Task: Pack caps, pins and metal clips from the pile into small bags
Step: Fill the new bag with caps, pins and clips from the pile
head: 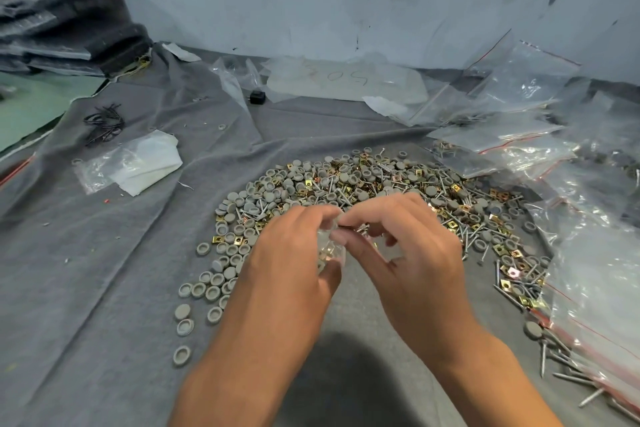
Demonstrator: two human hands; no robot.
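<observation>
A wide pile (pixel 363 184) of grey round caps, silver pins and gold metal clips lies on the grey cloth in front of me. Over its near edge my left hand (pixel 291 253) holds a small clear bag (pixel 330 248) between curled fingers and thumb; something small and pale shows inside it. My right hand (pixel 408 246) meets it from the right, pinching a few pins (pixel 360 228) at the bag's mouth. Loose caps (pixel 183 326) trail off to the lower left.
Clear zip bags with red seal lines (pixel 571 184) are heaped along the right side. A flat bag and white paper (pixel 138 166) lie at left, black wire bits (pixel 104 121) beyond them. Dark folded felt (pixel 69 17) is stacked at back left against the wall.
</observation>
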